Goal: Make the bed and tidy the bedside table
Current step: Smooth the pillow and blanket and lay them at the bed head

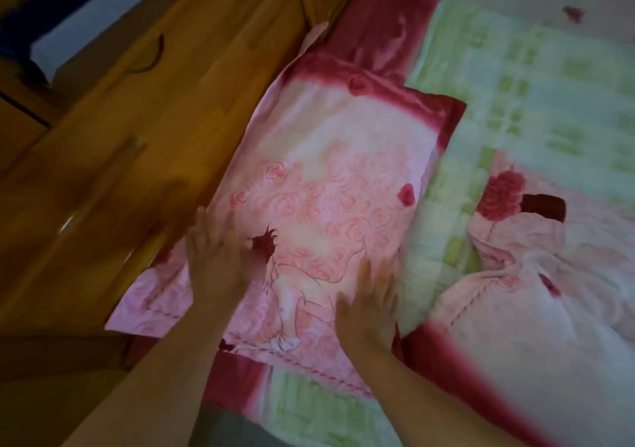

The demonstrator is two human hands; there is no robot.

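Two bare forearms come in from the bottom edge. Left hand lies flat with fingers straight and spread on the near-left part of the pink rose-print pillow. Right hand is also flat with fingers spread, on the pillow's near-right edge. The hands are apart and neither is curled round anything. Both are motion-blurred, so cannot tell if they press hard or only rest.

The pillow runs away from the hands, lying flat on the bed with its dark red border at the far end. Its left side is up against the wooden headboard, which is just left of the left hand. Just right of the right hand is a second pink pillow, rumpled, with a red flower print, touching the first along its near corner. Under both, and showing between and beyond them, is a green-and-white patterned sheet. Beyond the hands, past the first pillow's far end, a dark red satin fabric runs along the headboard.
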